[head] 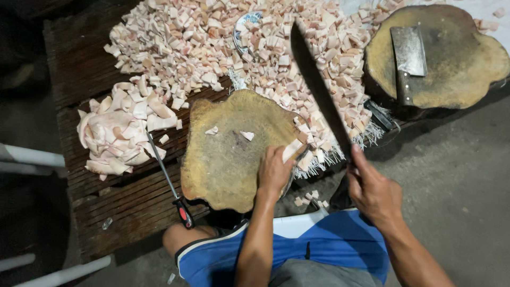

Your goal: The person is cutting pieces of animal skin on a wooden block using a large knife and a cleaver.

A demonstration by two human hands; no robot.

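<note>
The left hand (274,171) presses on pale meat pieces (294,149) at the 3 o'clock edge of a round wooden chopping block (228,154). The right hand (373,191) grips a long dark knife (319,87), its blade pointing toward 11 o'clock over the heap of diced cubes (212,42).

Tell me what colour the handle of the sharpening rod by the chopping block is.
Red and black, seen in the head view: sharpening rod lying left of the chopping block.

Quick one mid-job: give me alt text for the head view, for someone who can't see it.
The left hand pushes cut pieces off a round wooden chopping block while the right hand holds a long dark knife raised over a big heap of diced pale meat. Uncut strips and a sharpening steel lie left; a cleaver rests on a second block.
</note>
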